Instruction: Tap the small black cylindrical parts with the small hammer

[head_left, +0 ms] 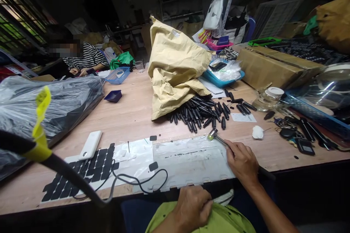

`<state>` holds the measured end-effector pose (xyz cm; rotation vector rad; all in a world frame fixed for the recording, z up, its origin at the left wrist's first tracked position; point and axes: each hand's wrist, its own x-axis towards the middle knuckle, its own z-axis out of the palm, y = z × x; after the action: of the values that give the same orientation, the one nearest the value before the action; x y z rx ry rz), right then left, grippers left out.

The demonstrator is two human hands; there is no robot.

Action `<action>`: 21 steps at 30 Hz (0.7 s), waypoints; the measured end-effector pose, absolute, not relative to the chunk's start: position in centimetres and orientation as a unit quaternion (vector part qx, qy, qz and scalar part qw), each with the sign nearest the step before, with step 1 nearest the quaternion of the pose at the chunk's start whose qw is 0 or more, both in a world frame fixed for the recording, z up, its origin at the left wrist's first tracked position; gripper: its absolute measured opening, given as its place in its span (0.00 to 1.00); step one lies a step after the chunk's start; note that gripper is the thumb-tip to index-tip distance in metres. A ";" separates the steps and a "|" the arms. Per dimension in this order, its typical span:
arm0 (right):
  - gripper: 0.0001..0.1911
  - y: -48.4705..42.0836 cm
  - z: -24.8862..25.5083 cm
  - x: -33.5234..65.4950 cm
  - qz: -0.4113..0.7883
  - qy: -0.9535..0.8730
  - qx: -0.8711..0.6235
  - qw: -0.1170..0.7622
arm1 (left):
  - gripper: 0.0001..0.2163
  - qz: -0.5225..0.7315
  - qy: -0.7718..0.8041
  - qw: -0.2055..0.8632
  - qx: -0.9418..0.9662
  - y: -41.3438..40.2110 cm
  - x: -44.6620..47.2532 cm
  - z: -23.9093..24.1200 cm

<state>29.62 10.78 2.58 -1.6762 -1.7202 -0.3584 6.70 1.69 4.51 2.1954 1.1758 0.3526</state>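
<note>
1. Right hand (242, 162): grip closed around hammer (218, 138).
2. Hammer: head near far edge of sheet (191, 164), bench (128, 113).
3. Left hand (193, 205): curled; contents hidden.
4. Step, apparently: hammer readied; next move calls for aim.

The right hand (242, 162) grips a hammer (222, 141) over the tabletop (131, 111). Beyond that hand, slim black pieces (191, 113) spill from a paper sack (175, 62); to its right lies a key bunch (287, 133). Nearer the body, the left hand (193, 205) is curled above green cloth (226, 220). Left of both hands, a cable (139, 181) loops.
</note>
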 end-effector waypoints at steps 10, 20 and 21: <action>0.16 10.7 2.4 30.0 -0.154 -0.675 -0.629 0.355 | 0.09 0.184 0.487 0.176 0.836 3.6 6.5 3.7; 0.15 10.8 2.6 30.5 -0.201 -0.682 -0.611 0.348 | 0.09 0.356 0.403 -0.042 0.842 4.0 7.3 3.1; 0.15 10.9 2.6 30.5 -0.208 -0.684 -0.607 0.347 | 0.09 0.361 0.404 -0.046 0.840 4.0 7.4 3.3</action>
<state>30.54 10.86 2.65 -1.5740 -1.7747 -0.5390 7.35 4.03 3.26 2.7168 1.3061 1.1676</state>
